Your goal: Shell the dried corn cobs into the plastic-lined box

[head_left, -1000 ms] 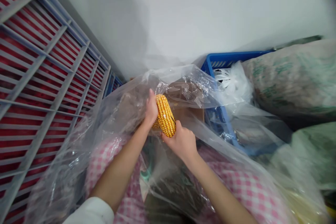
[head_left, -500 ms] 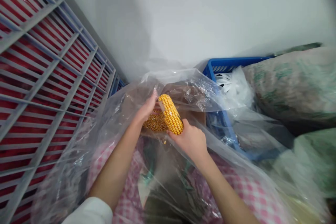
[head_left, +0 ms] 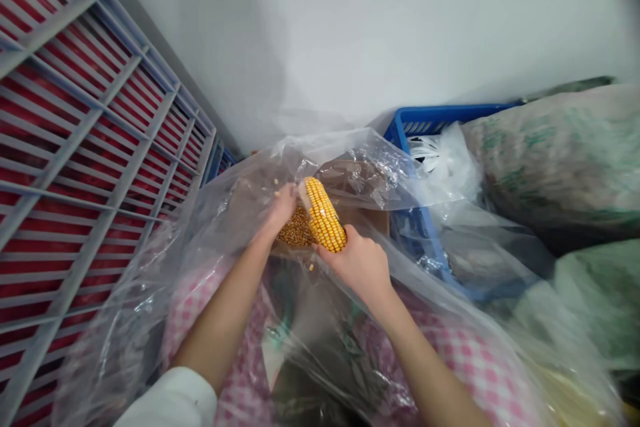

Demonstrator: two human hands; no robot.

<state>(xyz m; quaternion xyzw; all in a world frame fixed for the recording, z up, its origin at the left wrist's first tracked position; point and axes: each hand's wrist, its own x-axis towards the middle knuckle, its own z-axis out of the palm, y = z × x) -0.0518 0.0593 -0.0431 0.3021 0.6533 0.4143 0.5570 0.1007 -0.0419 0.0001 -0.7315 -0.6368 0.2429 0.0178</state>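
Note:
My right hand (head_left: pixel 363 260) is closed around the lower end of a yellow corn cob (head_left: pixel 326 217), which tilts up and to the left. Bare pale patches show along the cob's left side. My left hand (head_left: pixel 281 210) is at that side, near the cob's upper end; its fingers are smeared by motion, so their grip is unclear. Below both hands, loose corn kernels (head_left: pixel 296 228) lie heaped inside a clear plastic bag (head_left: pixel 350 137). A few stray kernels show near the left fingers and on the plastic in front.
A slatted grey crate (head_left: pixel 100 120) with red contents rises at the left. To the right stands a blue crate (head_left: pixel 400 130) holding a white plastic bag (head_left: pixel 450 163) and a large stuffed sack (head_left: pixel 560 147). Behind is a white wall (head_left: pixel 340 33). Pink checked cloth (head_left: pixel 465 360) lies under the plastic.
My left hand has shifted slightly, its fingers now lower and blurred beside the cob. Kernels appear in the air near it. My right hand keeps its hold on the cob.

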